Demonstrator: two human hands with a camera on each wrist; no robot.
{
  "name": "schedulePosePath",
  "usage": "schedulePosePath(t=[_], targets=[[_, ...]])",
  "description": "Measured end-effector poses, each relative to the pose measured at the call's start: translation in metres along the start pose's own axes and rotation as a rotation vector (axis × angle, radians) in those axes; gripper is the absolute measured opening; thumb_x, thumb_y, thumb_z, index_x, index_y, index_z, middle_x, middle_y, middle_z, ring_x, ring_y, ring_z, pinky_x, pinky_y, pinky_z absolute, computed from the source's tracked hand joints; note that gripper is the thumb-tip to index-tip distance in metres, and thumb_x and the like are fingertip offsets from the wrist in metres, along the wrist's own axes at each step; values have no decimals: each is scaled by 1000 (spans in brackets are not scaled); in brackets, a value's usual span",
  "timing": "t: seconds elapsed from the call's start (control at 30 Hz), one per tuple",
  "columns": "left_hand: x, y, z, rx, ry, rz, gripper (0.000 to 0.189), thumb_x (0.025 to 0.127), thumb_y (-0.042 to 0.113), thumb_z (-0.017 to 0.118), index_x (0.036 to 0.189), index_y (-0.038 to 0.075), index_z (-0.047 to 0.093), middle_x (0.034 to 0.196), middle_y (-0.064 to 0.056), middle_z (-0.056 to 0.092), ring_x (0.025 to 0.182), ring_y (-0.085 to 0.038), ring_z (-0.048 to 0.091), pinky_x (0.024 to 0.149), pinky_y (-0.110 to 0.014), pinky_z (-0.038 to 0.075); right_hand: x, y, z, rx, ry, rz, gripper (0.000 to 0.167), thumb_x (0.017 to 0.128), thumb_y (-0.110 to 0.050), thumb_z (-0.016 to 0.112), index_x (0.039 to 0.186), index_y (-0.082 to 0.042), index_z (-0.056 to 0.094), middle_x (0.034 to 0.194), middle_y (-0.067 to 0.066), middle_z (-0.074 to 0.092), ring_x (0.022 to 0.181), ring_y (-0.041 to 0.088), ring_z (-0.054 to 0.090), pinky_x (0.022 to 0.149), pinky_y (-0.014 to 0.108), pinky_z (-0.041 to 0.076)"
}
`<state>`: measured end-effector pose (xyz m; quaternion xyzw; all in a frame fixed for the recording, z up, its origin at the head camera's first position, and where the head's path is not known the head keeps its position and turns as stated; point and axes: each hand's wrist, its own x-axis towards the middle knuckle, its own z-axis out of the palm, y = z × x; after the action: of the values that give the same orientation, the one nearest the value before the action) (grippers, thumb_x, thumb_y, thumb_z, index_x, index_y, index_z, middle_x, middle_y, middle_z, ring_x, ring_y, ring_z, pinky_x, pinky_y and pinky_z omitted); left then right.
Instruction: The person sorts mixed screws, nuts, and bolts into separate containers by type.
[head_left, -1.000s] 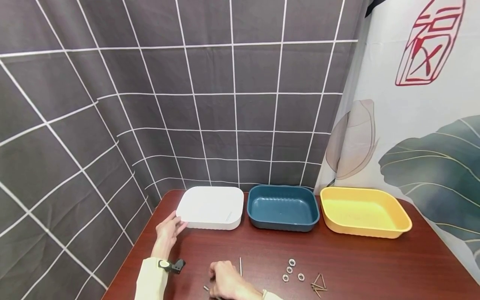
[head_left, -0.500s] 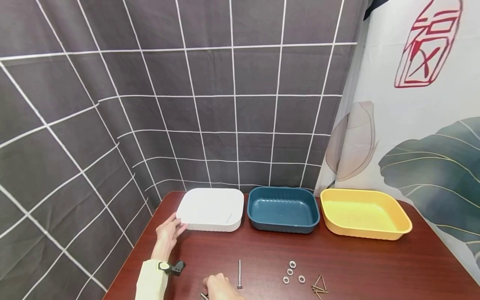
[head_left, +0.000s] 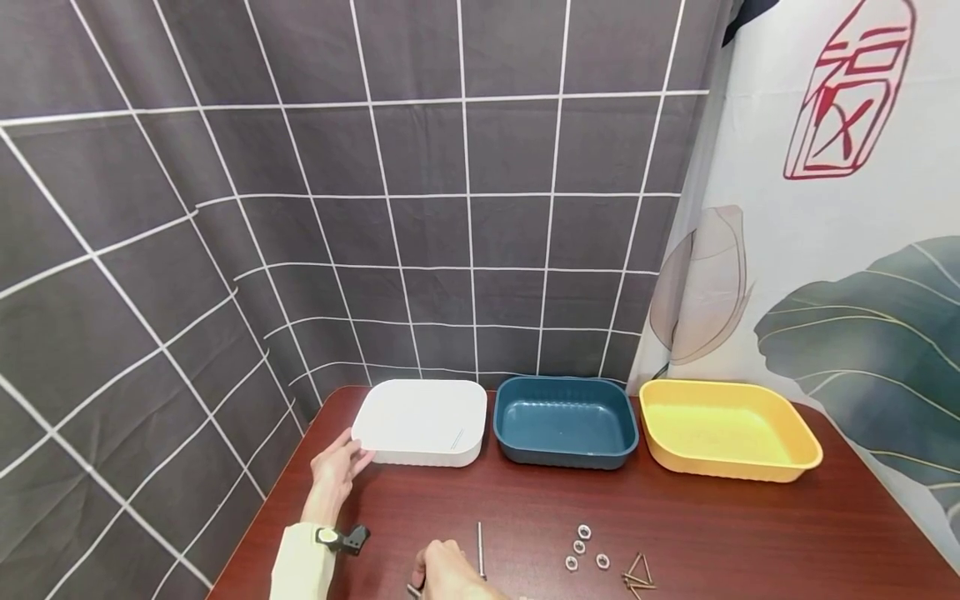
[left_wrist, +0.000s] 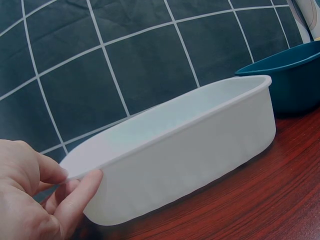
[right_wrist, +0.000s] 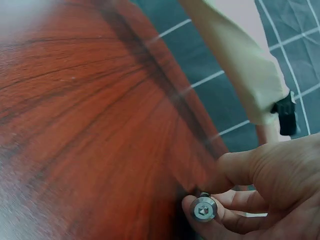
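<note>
At the table's back left, my left hand [head_left: 333, 463] holds the near left corner of a white plastic bin [head_left: 420, 421]. In the left wrist view the thumb [left_wrist: 82, 197] lies against the bin's outer wall, and a fingertip is at the rim. Low in the head view, my right hand [head_left: 450, 573] grips a metal bolt [right_wrist: 204, 210], whose round head with a hex socket faces the right wrist camera. Most of its shank is hidden by the fingers. Beside that hand a long silver bolt [head_left: 481, 546] lies on the table, its lower end near the hand.
A blue bin [head_left: 566, 457] and a yellow bin [head_left: 727, 467] stand right of the white one. Several hex nuts [head_left: 584, 531] and a small heap of brass-coloured screws [head_left: 637, 579] lie on the reddish table [head_left: 720, 525]. Grey checked cloth [head_left: 420, 233] hangs behind.
My right hand dipped lower and left, showing the lying bolt whole, then came slightly back up and right with the bolt in its grip. The left hand has stayed at the white bin.
</note>
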<state>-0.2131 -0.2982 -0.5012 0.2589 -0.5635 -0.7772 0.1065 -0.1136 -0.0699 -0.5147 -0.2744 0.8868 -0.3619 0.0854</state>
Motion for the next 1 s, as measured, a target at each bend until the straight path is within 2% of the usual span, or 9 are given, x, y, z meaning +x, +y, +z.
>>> schedulePosePath(t=[0.1,0.2,0.37,0.47,0.7,1.0], targets=[[0,0,-1,6,1,-1,56,95,-8,49,150,-4,37,146,-31,38,72,-7,68,83,-28,60,0,1,-9,124,8,11,26,58,4,85,63,-14,66,55,-15,52,54,0,46,49,13,44],[-1,0,-1,12,-3,0,57,95,-8,49,150,-4,37,146,-31,38,72,-7,69,83,-28,60,1,2,-18,281,-7,33,26,57,11,78,63,-11,65,50,-15,53,46,-2,47,44,13,47],[-2,0,0,15,7,2,56,95,-7,50,149,-4,39,143,-30,42,72,-9,70,83,-28,60,8,5,-34,608,-53,147,26,63,23,64,70,-2,63,52,3,60,39,9,54,38,22,54],[-2,0,0,17,5,1,55,95,-7,51,149,-4,40,142,-29,43,73,-8,70,83,-28,60,17,9,-44,736,-54,206,25,65,24,59,78,3,63,61,11,62,43,13,56,40,24,55],[-1,0,-2,-3,3,-1,56,95,-8,49,150,-4,37,147,-31,38,70,-7,68,83,-28,60,43,23,-67,908,3,253,21,74,21,58,90,9,64,74,12,61,49,14,60,48,23,59],[-3,1,1,-19,23,8,54,95,-9,51,147,-6,40,135,-26,48,69,-8,67,81,-29,61,88,33,-89,996,162,308,25,77,15,55,101,14,60,84,14,57,55,17,64,58,29,63]])
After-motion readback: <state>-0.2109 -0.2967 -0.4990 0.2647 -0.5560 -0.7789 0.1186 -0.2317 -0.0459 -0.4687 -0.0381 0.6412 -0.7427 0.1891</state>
